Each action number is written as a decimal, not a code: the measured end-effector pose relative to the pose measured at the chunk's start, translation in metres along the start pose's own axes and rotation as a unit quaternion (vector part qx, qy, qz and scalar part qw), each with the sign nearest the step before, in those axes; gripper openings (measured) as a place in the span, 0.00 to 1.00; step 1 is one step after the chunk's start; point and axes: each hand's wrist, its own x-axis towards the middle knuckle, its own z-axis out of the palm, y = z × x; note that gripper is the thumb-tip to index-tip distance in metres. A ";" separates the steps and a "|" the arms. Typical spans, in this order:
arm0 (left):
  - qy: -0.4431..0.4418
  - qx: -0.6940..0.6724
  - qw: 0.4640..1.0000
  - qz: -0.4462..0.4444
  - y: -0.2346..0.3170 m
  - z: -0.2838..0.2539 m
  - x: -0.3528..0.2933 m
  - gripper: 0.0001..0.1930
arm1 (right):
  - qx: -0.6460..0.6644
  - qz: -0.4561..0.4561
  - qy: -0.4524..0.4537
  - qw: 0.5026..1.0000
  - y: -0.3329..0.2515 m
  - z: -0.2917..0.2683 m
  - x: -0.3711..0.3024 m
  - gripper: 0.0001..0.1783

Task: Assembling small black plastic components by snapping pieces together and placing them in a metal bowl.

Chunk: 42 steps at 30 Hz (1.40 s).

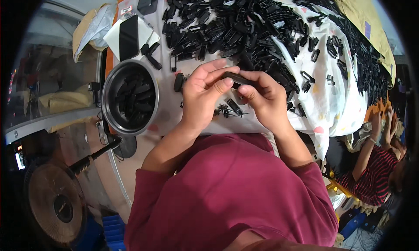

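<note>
Both my hands meet over the near part of the table around a small, dark, oblong plastic piece [238,79]. My left hand [204,91] pinches its left end between thumb and fingers. On the other end, my right hand [267,96] grips with thumb and bent forefinger. Just below the hands lie a few small black parts [227,110] on the white cloth. Beyond them spreads a large heap of black plastic parts [218,28], some shaped like open frames. A metal bowl [106,113] at the left holds several dark oblong pieces [131,96] like the one in my hands.
A black phone [129,38] lies on white paper beside the bowl. The spotted white cloth [323,93] hangs over the table's right side. A standing fan [61,203] is at the lower left. Another person in a striped top [371,172] works at the right.
</note>
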 end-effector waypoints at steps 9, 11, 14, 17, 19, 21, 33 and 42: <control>0.045 -0.153 0.987 -0.001 0.023 -0.063 -0.017 0.14 | -0.031 -0.105 -0.052 0.993 0.018 0.065 0.026 0.10; 0.133 0.080 0.983 0.097 0.028 -0.077 -0.021 0.14 | -0.053 -0.140 -0.089 0.985 0.032 0.066 0.039 0.11; 0.299 0.547 0.771 0.133 0.055 -0.106 -0.027 0.11 | -0.235 -0.219 -0.169 0.932 0.041 0.060 0.042 0.17; 0.220 0.689 0.680 0.125 0.052 -0.118 -0.027 0.10 | -0.521 -0.299 -0.226 0.767 0.040 0.078 0.028 0.16; 0.127 0.766 0.581 0.244 0.042 -0.107 -0.021 0.12 | -0.499 -0.305 -0.199 0.787 0.043 0.076 0.027 0.15; 0.073 0.784 0.568 0.240 0.038 -0.089 -0.014 0.12 | -0.408 -0.348 -0.142 0.832 0.046 0.067 0.032 0.10; 0.012 0.374 0.926 -0.042 -0.009 -0.056 0.015 0.13 | 0.273 0.149 -0.034 0.950 0.020 0.002 0.022 0.14; -0.109 0.302 0.944 0.073 0.003 -0.035 0.003 0.13 | 0.123 0.045 -0.076 0.989 0.004 -0.010 0.017 0.05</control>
